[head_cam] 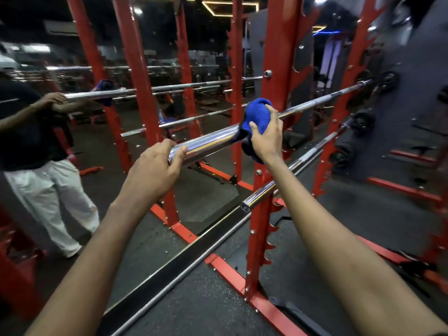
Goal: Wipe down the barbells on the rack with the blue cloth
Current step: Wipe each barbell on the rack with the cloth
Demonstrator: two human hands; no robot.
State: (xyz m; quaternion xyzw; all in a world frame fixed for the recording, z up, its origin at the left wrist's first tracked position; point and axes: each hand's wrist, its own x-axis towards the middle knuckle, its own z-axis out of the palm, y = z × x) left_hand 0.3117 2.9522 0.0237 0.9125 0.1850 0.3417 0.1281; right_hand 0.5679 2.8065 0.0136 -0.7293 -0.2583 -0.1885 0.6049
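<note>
Left hand [155, 166] grips the upper barbell's [208, 144] end; right hand [265, 139] clamps one blue cloth [258, 112] round it (second barbell [278, 185] below).

The cloth [258, 117] is bright blue, darker where it hangs below. The barbell [211, 143] it wraps is shiny chrome; the lower barbell [271, 190] is chrome too, with a yellowish glint. The rack [278, 57] is red with silver bolts. The floor [198, 309] is dark grey, finely speckled. In the mirror [72, 132], white trousers and a black top.
</note>
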